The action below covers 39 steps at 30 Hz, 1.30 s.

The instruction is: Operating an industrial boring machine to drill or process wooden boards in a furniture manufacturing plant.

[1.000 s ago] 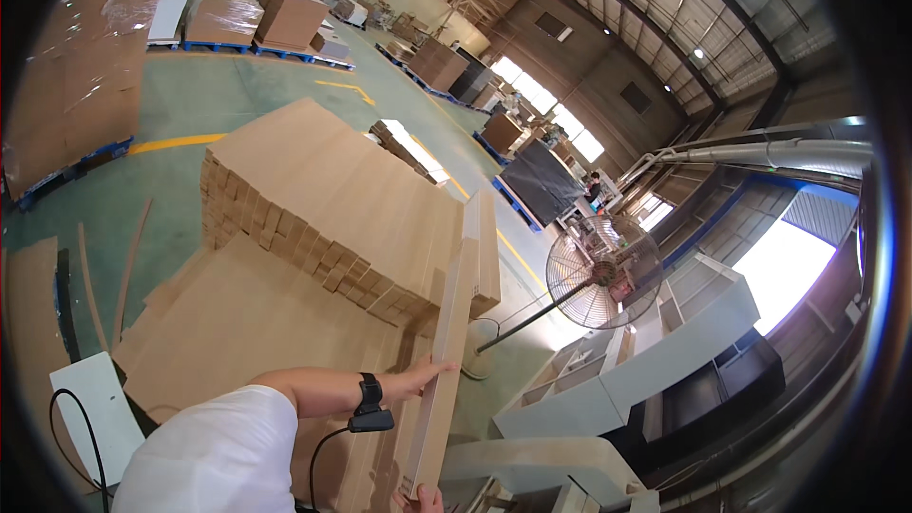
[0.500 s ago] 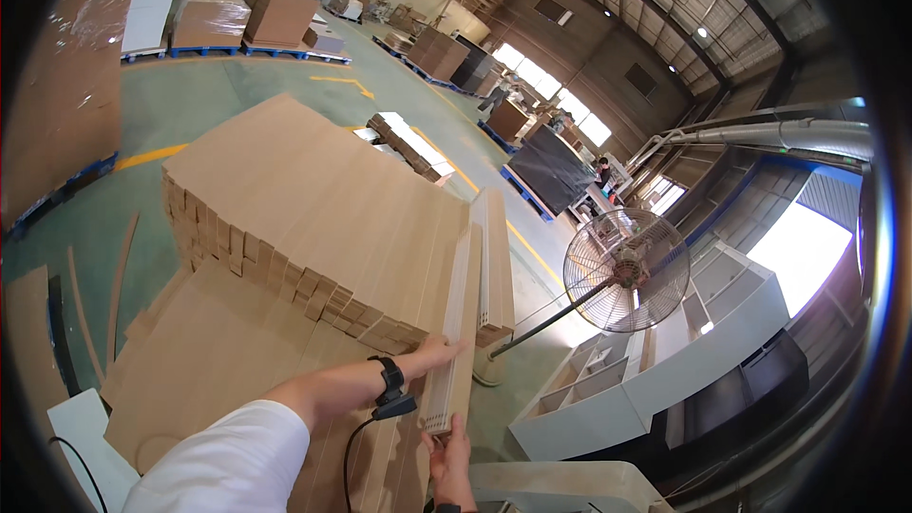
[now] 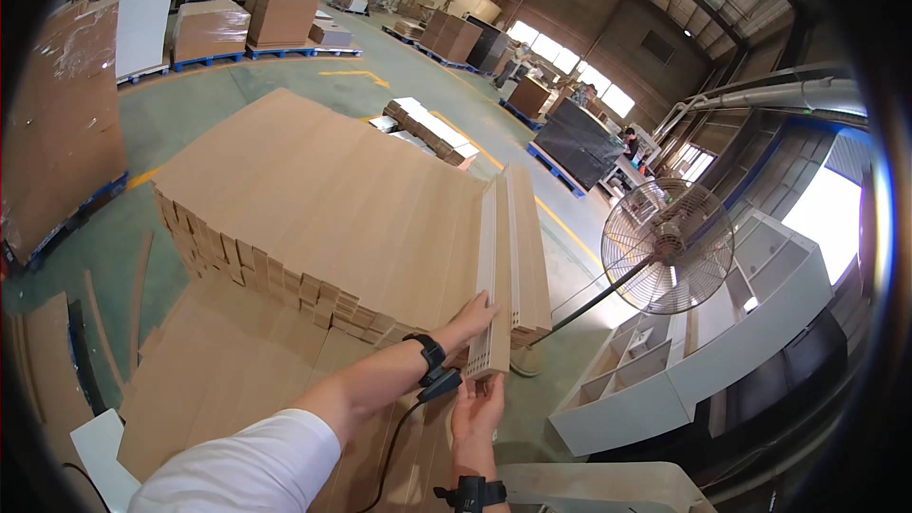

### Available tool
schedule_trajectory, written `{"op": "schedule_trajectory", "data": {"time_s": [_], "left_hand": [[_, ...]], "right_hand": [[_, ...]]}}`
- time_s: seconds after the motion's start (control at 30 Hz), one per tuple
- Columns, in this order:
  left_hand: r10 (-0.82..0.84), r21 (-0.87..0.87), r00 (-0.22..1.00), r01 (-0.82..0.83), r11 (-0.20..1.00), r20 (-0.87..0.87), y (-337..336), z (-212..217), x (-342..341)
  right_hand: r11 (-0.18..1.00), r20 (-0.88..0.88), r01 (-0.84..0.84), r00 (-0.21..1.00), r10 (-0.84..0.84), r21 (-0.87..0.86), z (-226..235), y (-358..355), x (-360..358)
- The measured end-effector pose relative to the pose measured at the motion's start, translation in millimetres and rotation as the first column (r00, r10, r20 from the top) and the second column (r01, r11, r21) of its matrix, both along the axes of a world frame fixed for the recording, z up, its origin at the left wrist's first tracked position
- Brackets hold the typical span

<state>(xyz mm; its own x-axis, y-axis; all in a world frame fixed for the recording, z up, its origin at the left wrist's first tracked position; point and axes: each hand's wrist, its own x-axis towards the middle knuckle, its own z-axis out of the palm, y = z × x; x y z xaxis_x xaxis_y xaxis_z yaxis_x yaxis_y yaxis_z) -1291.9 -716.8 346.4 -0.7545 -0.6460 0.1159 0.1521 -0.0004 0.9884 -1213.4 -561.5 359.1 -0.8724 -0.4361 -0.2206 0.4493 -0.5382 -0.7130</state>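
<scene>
Head view is showing a long pale board with a perforated end face (image 3: 494,275), standing on edge against the right side of the big stepped stack of tan fibreboard panels (image 3: 323,199). The left hand (image 3: 470,316) is lying flat, fingers extended, against the board's near face; the right hand (image 3: 478,410) is cupping its lower end from beneath. Judging by this, the step is squaring the board against the stack; next it probably needs pressing flush, away from the round pedestal fan (image 3: 665,245).
</scene>
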Motion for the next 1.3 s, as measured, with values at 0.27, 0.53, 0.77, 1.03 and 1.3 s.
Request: {"op": "schedule_trajectory", "data": {"time_s": [0.27,0.53,0.77,1.03,1.3], "left_hand": [[0.175,-0.05,0.984,-0.176,0.983,-0.032,-58.1,-23.6,-41.7],[-0.04,0.084,0.999,0.042,0.996,-0.029,-63.6,8.9,-47.8],[0.142,-0.15,0.98,-0.12,0.981,0.143,-74.1,-22.4,-38.2],[0.272,-0.204,0.955,-0.246,0.948,0.115,-5.2,-45.7,-21.6],[0.153,-0.124,0.98,-0.138,0.983,0.123,-12.6,-30.7,4.8]], "right_hand": [[0.986,0.012,-0.152,0.988,0.153,-0.064,-23.6,-43.2,-32.1],[0.963,0.054,-0.242,0.97,0.237,0.116,2.6,-54.0,-46.5],[0.906,-0.227,0.006,0.969,0.099,0.423,-7.4,-79.2,-6.4],[0.901,-0.188,-0.114,0.96,0.209,0.418,9.4,-71.7,4.7],[0.879,-0.126,-0.242,0.94,0.317,0.411,-29.4,-35.0,-24.2]]}}
